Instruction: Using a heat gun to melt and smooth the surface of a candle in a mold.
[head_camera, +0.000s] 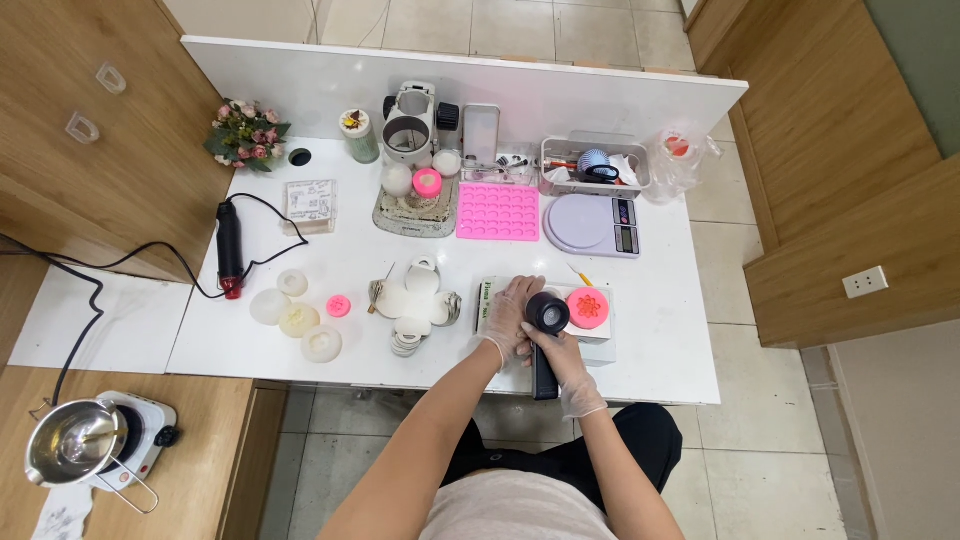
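Lower centre of the frame: we log our two gloved hands meeting at the near edge of the white desk (660, 340). The right hand (565, 362) has its grip closed round a black heat gun (545, 340), handle running down toward the desk edge, round muzzle facing up just below centre. The left hand (507, 316) rests just left of the muzzle, fingers curled against it and lying on a white box (600, 340); we cannot tell whether that grip clasps anything.

On the box, touching distance right of the muzzle: a round pink mould (588, 306) with a flower relief.

Left of the hands, mid-frame: a cluster of white moulded pieces and small tins (415, 305).

Further left: four pale round discs (296, 315) and one small pink button-like piece (339, 305).

Left edge of the desk: a second black heat tool with a red tip (230, 248), its cable trailing off to the left.

Lower left corner, off the desk: a steel pot on a small hotplate (85, 440).

Upper centre: a pink tray mould (498, 211), a round lilac scale (592, 224) to its right, and a clear bin of tools (595, 166) behind that.

Upper left: a posy of pink flowers (245, 132).
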